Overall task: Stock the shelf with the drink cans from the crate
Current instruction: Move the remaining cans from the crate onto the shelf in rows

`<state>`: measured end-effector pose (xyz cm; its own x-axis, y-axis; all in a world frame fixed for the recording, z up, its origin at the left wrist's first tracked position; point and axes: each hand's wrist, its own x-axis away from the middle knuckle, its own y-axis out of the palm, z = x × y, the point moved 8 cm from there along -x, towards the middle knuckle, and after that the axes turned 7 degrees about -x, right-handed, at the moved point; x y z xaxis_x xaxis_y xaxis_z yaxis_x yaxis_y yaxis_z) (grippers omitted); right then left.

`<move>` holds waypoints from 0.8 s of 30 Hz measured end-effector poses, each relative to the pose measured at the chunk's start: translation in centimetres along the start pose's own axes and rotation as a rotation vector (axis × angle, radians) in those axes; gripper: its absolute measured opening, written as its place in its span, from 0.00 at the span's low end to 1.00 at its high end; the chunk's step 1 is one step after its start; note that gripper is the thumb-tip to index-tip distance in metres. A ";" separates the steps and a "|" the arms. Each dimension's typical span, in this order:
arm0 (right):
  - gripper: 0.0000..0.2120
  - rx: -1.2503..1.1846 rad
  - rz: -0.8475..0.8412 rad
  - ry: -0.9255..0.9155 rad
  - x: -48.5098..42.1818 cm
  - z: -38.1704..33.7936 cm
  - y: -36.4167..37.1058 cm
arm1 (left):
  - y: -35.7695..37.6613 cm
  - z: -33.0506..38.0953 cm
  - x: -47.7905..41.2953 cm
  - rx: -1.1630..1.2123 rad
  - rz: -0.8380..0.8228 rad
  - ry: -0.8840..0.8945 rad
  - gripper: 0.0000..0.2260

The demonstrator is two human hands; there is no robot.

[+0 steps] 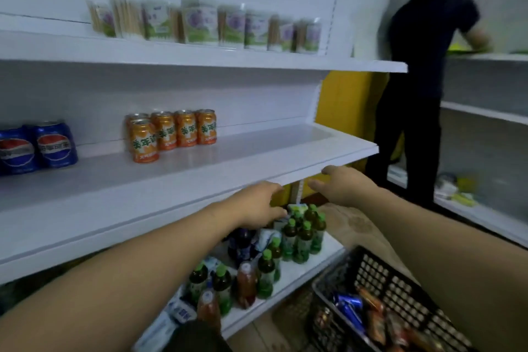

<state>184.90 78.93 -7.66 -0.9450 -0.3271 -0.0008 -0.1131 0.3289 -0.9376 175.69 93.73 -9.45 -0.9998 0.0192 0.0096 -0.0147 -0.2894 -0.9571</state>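
On the middle shelf [257,151], a cluster of orange cans [171,131] stands toward the back wall, one set in front of the row, and two blue cans [54,146] stand at far left. Stocking looks barely begun: most of this shelf is bare, with wide open room right of the orange cans and along the front. Low at right sits the black crate [400,280], with blue and orange cans [348,306] lying inside, blurred.

Both arms reach forward under the shelf's front edge. The left hand [254,203] has loosely bent fingers and the right hand [345,183] has spread, relaxed fingers; neither holds anything. The left fingertips hover near green-capped bottles [300,234] crowding the lower shelf [300,268]; whether they touch is unclear.

That front edge hangs just above the hands, so lifting calls for clearing it. Another person [420,80] stands well apart at right, working at other shelving.
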 end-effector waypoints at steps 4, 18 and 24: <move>0.32 -0.018 0.076 0.199 4.2 10.1 -2.4 | 5.8 9.2 -2.7 0.002 -0.136 0.210 0.29; 0.33 -0.226 -0.046 0.756 14.9 38.6 4.7 | 31.4 24.6 -8.1 -0.182 -0.662 0.551 0.27; 0.28 -0.312 -0.198 0.840 12.4 46.8 14.1 | 41.5 23.2 -12.6 -0.211 -0.812 0.448 0.26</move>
<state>185.94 38.00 -37.17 -0.7979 0.3082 0.5180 -0.2594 0.6001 -0.7567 187.29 59.31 -42.56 -0.5860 0.5162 0.6245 -0.6553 0.1514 -0.7400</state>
